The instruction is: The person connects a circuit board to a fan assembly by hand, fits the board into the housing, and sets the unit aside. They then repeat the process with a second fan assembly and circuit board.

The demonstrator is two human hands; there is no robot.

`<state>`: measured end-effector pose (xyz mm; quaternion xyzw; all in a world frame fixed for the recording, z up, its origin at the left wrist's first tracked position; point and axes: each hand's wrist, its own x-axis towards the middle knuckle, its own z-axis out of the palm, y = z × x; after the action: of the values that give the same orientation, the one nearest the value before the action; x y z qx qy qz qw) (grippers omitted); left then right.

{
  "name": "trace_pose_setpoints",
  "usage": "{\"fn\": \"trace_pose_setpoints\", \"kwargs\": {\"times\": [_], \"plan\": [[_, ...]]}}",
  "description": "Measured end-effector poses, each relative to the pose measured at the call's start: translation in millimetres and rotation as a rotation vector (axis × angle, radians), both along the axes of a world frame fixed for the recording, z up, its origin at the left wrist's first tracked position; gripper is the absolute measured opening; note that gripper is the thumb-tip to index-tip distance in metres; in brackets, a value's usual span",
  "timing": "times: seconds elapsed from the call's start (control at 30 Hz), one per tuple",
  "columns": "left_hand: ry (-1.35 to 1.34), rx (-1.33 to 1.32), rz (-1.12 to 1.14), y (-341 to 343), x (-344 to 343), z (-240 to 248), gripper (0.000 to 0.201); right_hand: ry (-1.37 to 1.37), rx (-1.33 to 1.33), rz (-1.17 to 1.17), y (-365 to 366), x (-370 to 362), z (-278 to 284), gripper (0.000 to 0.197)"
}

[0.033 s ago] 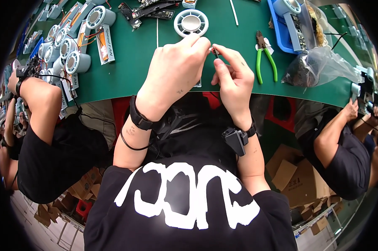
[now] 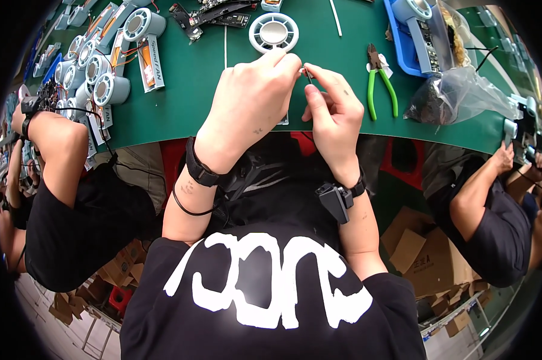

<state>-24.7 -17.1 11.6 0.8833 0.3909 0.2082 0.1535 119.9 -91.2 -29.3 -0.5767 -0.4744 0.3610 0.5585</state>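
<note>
A light-blue handheld fan (image 2: 274, 33) lies on the green table just beyond my hands, its round grille facing up; most of its handle is hidden under them. My left hand (image 2: 253, 99) is closed over the handle area, knuckles up, and its fingertips and anything in them are out of sight. Close against it, my right hand (image 2: 335, 108) pinches a small thin dark part (image 2: 308, 76) between thumb and forefinger. A tiny whitish tip shows where the two hands meet. To the right lie cutting pliers (image 2: 381, 84) with green handles.
Several light-blue fans (image 2: 112, 90) with wires and orange parts crowd the left side. Dark circuit boards (image 2: 214, 18) lie at the back. A blue bin (image 2: 400, 45) and a clear plastic bag (image 2: 463, 96) stand right. Co-workers' arms (image 2: 484, 186) are on both sides.
My right hand has shifted very slightly, and the bit of red between its fingers shows less. My left hand and the fan have not visibly moved.
</note>
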Motion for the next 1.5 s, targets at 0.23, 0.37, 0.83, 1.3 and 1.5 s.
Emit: {"fn": "trace_pose_setpoints", "kwargs": {"times": [0.23,0.37,0.83,1.3,1.5], "plan": [[-0.169,0.040,-0.076,4.8,-5.1,-14.0,0.009,-0.214,0.104,-0.069,2.4,-3.4,-2.8,0.027],[-0.258,0.054,-0.124,8.6,-14.9,-15.5,0.012,0.005,-0.030,0.040,1.3,0.8,6.3,0.028],[-0.397,0.014,-0.161,14.0,-20.3,-23.7,0.015,-0.096,0.010,0.099,1.5,5.1,4.6,0.031],[-0.630,-0.145,0.176,-3.7,-24.2,-25.8,0.028,0.243,-0.101,-0.005,0.4,1.7,5.1,0.026],[-0.496,-0.055,0.162,-18.7,-22.3,-27.2,0.031,0.388,-0.183,0.014,5.3,0.3,13.2,0.024]]}}
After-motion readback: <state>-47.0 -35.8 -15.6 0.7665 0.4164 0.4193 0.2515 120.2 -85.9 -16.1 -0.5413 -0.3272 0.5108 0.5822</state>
